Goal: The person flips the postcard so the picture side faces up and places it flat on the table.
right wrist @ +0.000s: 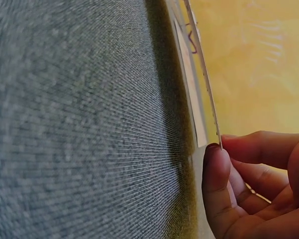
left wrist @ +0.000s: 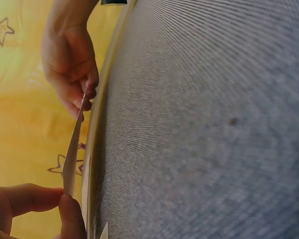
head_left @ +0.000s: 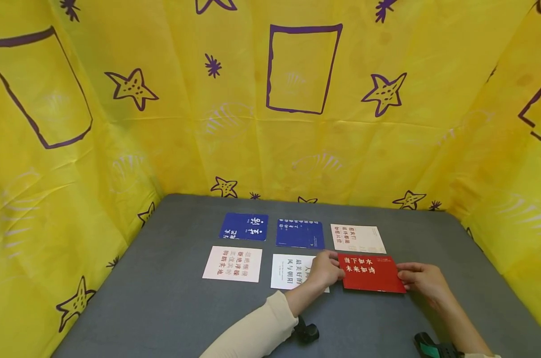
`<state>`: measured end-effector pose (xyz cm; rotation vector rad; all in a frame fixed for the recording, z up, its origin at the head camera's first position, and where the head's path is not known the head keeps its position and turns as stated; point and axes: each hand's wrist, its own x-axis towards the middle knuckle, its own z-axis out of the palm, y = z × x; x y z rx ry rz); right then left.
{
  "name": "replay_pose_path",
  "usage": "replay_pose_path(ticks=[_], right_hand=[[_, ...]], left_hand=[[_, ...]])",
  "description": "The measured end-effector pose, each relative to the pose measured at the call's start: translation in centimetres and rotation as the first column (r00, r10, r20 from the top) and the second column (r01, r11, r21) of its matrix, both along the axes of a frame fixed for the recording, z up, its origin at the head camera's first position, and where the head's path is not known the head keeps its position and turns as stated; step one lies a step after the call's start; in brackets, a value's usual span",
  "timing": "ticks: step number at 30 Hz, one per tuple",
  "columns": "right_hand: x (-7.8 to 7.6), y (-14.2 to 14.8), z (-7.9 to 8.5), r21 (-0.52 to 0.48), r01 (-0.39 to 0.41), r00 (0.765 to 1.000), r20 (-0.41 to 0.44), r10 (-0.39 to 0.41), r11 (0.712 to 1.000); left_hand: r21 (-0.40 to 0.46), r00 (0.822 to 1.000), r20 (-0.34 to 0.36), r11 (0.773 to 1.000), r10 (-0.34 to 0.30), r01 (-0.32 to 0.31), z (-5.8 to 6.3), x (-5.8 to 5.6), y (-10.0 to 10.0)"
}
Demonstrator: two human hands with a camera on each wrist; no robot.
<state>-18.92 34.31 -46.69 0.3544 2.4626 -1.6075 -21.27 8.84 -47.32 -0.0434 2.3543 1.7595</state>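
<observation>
A red card [head_left: 372, 274] with white lettering is held between both hands at the right of the group of cards. My left hand [head_left: 325, 271] pinches its left edge between thumb and finger, and overlaps a white card [head_left: 284, 271] with dark lettering in the head view. At the opposite edge, my right hand [head_left: 424, 281] pinches the card in the same way. In the left wrist view the red card [left wrist: 74, 149] shows nearly edge-on above the table, with a hand at either end. The right wrist view has thumb and fingertip gripping the card's thin edge [right wrist: 209, 94].
Two blue cards [head_left: 243, 227] [head_left: 299, 234] and a cream card [head_left: 357, 238] lie in the back row. A pale pink card [head_left: 232, 264] lies front left. All rest on a grey table [head_left: 163, 308], bordered by yellow cloth [head_left: 234, 149] with purple drawings.
</observation>
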Motion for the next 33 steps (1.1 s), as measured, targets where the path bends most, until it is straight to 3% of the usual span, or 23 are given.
replay_pose_path(ticks=[7,23,29,33], right_hand=[[0.1,-0.2,-0.1,0.039,-0.016,1.000,-0.022,0.017,0.999],[0.0,-0.4,-0.4,0.105,-0.027,0.999,-0.027,0.030,0.994],[0.2,-0.3,-0.6,0.088,-0.025,0.999,-0.028,0.027,0.996],[0.4,0.0,-0.5,0.082,-0.006,1.000,-0.020,0.008,0.997]], left_hand=[[-0.154,0.998,-0.052,0.988,-0.022,0.014,0.0,0.0,0.1],[-0.276,0.995,-0.049,0.958,-0.090,0.073,0.3,0.2,0.0],[-0.279,0.989,-0.036,0.952,-0.140,0.125,0.8,0.0,-0.4],[-0.220,0.986,-0.027,0.963,-0.164,0.154,0.7,0.0,-0.9]])
